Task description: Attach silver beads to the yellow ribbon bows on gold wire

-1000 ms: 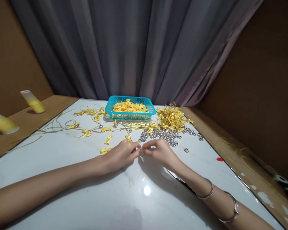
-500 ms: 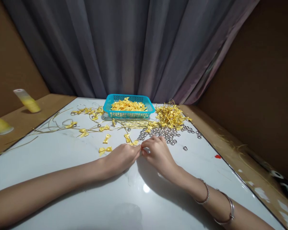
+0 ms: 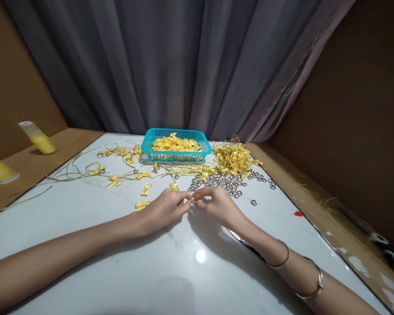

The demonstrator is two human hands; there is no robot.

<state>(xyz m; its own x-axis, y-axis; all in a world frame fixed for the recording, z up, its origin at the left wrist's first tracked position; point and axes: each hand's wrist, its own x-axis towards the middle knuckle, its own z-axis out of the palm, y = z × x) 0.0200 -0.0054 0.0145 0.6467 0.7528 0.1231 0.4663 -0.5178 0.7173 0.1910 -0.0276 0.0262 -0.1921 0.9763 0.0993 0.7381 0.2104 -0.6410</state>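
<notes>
My left hand (image 3: 166, 211) and my right hand (image 3: 221, 207) meet fingertip to fingertip over the white table (image 3: 144, 271). Both are pinched around something tiny and pale yellow between them, too small to make out. Just beyond my left hand lie yellow bows (image 3: 146, 189), one partly hidden behind its knuckles. Silver beads (image 3: 228, 183) are spread right behind my right hand. A slim shiny object with a dark edge (image 3: 238, 236) shows partly beneath my right wrist.
A blue basket (image 3: 176, 156) full of yellow bows stands at the back. Right of it is a pile of bows with gold cords (image 3: 233, 158). Gold cords (image 3: 184, 169) lie before the basket. Yellow spools (image 3: 41, 141) are at the left, a red scrap (image 3: 298, 214) at the right.
Both hands have turned slightly, and the fingertips still meet. My right forearm has shifted a little right and down, and the slim shiny object beneath it now shows. The near bow is more covered.
</notes>
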